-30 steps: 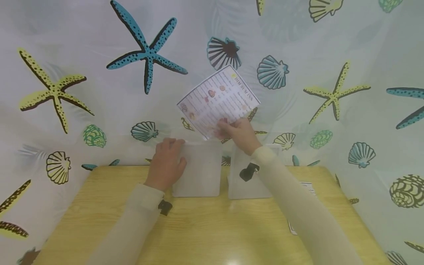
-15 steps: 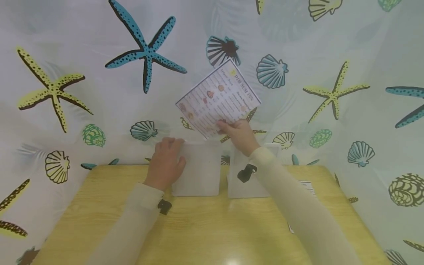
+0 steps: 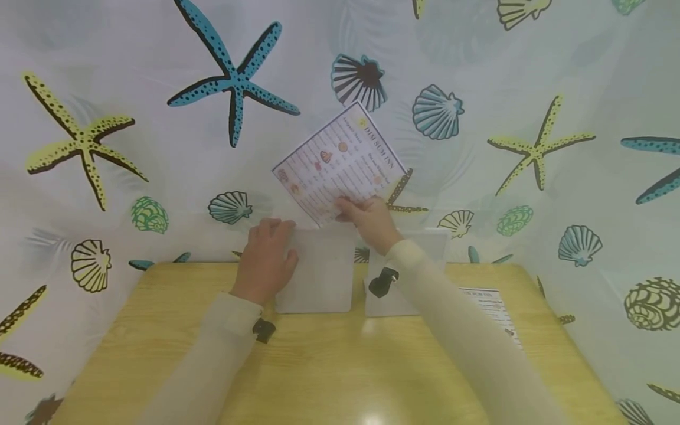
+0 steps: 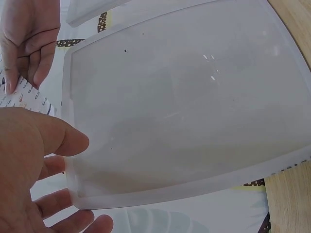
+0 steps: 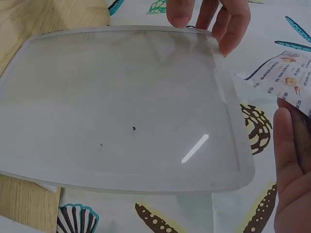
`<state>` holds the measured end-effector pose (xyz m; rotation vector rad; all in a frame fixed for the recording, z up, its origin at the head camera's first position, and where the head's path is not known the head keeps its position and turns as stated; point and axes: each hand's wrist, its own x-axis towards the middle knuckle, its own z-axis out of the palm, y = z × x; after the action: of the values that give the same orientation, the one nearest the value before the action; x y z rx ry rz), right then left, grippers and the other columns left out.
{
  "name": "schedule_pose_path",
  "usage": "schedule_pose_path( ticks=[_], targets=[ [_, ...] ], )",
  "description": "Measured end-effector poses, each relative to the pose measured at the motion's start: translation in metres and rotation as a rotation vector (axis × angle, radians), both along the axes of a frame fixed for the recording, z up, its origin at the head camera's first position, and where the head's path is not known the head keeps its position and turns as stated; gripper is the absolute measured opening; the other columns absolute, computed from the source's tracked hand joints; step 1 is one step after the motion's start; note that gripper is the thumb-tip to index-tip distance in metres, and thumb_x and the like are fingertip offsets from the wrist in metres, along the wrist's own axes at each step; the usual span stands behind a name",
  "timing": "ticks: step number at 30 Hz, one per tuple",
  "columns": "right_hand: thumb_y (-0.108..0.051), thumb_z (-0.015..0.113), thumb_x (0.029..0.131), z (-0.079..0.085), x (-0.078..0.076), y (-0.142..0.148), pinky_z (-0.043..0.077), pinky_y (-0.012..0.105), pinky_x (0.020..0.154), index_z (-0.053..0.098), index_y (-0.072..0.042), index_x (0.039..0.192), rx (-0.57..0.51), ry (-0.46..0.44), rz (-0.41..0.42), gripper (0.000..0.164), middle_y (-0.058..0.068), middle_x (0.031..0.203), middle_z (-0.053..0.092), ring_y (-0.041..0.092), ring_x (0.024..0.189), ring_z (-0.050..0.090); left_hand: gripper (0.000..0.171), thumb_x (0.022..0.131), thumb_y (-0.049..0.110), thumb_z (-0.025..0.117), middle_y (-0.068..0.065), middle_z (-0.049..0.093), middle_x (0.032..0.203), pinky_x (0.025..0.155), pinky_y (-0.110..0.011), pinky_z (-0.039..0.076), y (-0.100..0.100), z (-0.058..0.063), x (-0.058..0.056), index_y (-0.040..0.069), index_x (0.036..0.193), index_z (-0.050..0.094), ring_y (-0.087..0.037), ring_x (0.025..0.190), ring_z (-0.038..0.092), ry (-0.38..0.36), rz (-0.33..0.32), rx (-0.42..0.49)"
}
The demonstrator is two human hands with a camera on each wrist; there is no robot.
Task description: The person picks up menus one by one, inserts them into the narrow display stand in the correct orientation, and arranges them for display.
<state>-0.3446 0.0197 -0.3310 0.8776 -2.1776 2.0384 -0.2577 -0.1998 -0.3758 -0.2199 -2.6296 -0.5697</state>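
My right hand pinches the lower edge of a printed menu sheet, headed "DIM SUM INN", between thumb and fingers. The sheet is tilted and raised above a translucent plastic sleeve with a pale rim. My left hand holds that sleeve by its upper left corner. In the left wrist view, the thumb of the left hand lies over the sleeve's edge and the fingers pass behind it. The right wrist view shows the sleeve with nothing printed visible inside, apart from the menu sheet.
A second translucent sleeve stands to the right, partly behind my right forearm. Another printed menu lies on the wooden table at the right, partly covered by the sleeve of my arm. A sea-patterned cloth hangs behind the table.
My right hand has shifted slightly left with the menu sheet, nearer the sleeve in my left hand. More of the menu on the table now shows. My left hand stays in place.
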Motion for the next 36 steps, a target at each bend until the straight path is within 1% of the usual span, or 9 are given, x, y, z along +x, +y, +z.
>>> schedule_pose_path(
  ticks=[5, 8, 14, 15, 20, 25, 31, 33, 36],
  targets=[
    [-0.017, 0.065, 0.102, -0.003, -0.001, 0.000, 0.058, 0.038, 0.097, 0.063, -0.017, 0.136, 0.021, -0.003, 0.013, 0.034, 0.000, 0.135, 0.069, 0.021, 0.117, 0.070, 0.047, 0.096, 0.015, 0.063, -0.026, 0.046, 0.143, 0.099, -0.061, 0.051, 0.000, 0.000, 0.001, 0.005, 0.141, 0.054, -0.049, 0.131, 0.045, -0.006, 0.001, -0.006],
    [-0.017, 0.065, 0.102, -0.004, -0.002, 0.001, 0.057, 0.037, 0.098, 0.063, -0.016, 0.137, 0.041, -0.009, 0.018, 0.034, 0.000, 0.136, 0.068, 0.021, 0.118, 0.069, 0.047, 0.096, 0.015, 0.063, -0.026, 0.046, 0.143, 0.099, -0.061, 0.050, 0.001, 0.002, 0.001, 0.005, 0.142, 0.054, -0.049, 0.131, 0.045, -0.013, 0.005, -0.009],
    [-0.025, 0.067, 0.101, 0.001, -0.003, 0.003, 0.056, 0.035, 0.099, 0.066, -0.012, 0.129, 0.032, 0.014, -0.093, 0.030, 0.002, 0.128, 0.072, 0.022, 0.110, 0.073, 0.047, 0.095, 0.014, 0.063, -0.025, 0.047, 0.142, 0.099, -0.059, 0.051, 0.002, 0.002, 0.001, 0.006, 0.141, 0.055, -0.047, 0.128, 0.047, -0.016, 0.018, -0.009],
    [-0.026, 0.067, 0.101, 0.002, -0.003, 0.002, 0.056, 0.037, 0.097, 0.067, -0.011, 0.127, 0.031, 0.016, -0.109, 0.030, 0.002, 0.127, 0.073, 0.022, 0.107, 0.074, 0.047, 0.095, 0.014, 0.063, -0.025, 0.047, 0.142, 0.099, -0.059, 0.051, 0.002, 0.002, 0.001, 0.006, 0.141, 0.055, -0.047, 0.128, 0.047, -0.012, 0.019, -0.009],
    [-0.026, 0.068, 0.101, 0.001, -0.002, -0.002, 0.056, 0.035, 0.097, 0.068, -0.014, 0.127, 0.067, 0.022, -0.082, 0.029, 0.000, 0.127, 0.073, 0.019, 0.109, 0.073, 0.047, 0.095, 0.014, 0.064, -0.025, 0.048, 0.141, 0.099, -0.060, 0.051, 0.002, 0.001, 0.000, 0.006, 0.140, 0.056, -0.047, 0.128, 0.047, 0.007, 0.020, -0.005],
    [-0.019, 0.066, 0.101, -0.003, -0.001, -0.004, 0.059, 0.035, 0.095, 0.064, -0.014, 0.132, 0.048, 0.050, -0.044, 0.032, 0.001, 0.132, 0.070, 0.020, 0.115, 0.071, 0.047, 0.096, 0.014, 0.063, -0.025, 0.047, 0.143, 0.100, -0.060, 0.050, 0.001, -0.001, -0.001, 0.006, 0.141, 0.055, -0.047, 0.130, 0.047, -0.003, 0.009, 0.001],
    [-0.023, 0.065, 0.102, -0.004, -0.004, -0.008, 0.056, 0.034, 0.099, 0.065, -0.015, 0.132, 0.024, 0.019, -0.113, 0.031, -0.001, 0.132, 0.071, 0.021, 0.111, 0.073, 0.046, 0.095, 0.014, 0.064, -0.025, 0.048, 0.141, 0.098, -0.060, 0.051, 0.002, 0.000, 0.000, 0.005, 0.140, 0.056, -0.047, 0.129, 0.047, 0.011, 0.007, 0.007],
    [-0.024, 0.065, 0.102, -0.003, -0.004, -0.009, 0.056, 0.034, 0.099, 0.067, -0.015, 0.130, 0.040, 0.011, -0.130, 0.030, 0.000, 0.131, 0.071, 0.021, 0.108, 0.073, 0.046, 0.095, 0.014, 0.064, -0.026, 0.048, 0.142, 0.098, -0.061, 0.051, 0.002, 0.000, 0.000, 0.005, 0.140, 0.056, -0.047, 0.129, 0.047, 0.013, 0.007, 0.005],
    [-0.026, 0.067, 0.101, -0.003, -0.002, -0.012, 0.055, 0.034, 0.099, 0.068, -0.017, 0.130, 0.079, -0.005, -0.126, 0.030, -0.002, 0.130, 0.072, 0.018, 0.109, 0.073, 0.046, 0.095, 0.014, 0.064, -0.025, 0.048, 0.142, 0.099, -0.060, 0.051, 0.002, 0.000, 0.000, 0.006, 0.140, 0.056, -0.047, 0.130, 0.047, 0.012, 0.006, 0.004]
  ],
)
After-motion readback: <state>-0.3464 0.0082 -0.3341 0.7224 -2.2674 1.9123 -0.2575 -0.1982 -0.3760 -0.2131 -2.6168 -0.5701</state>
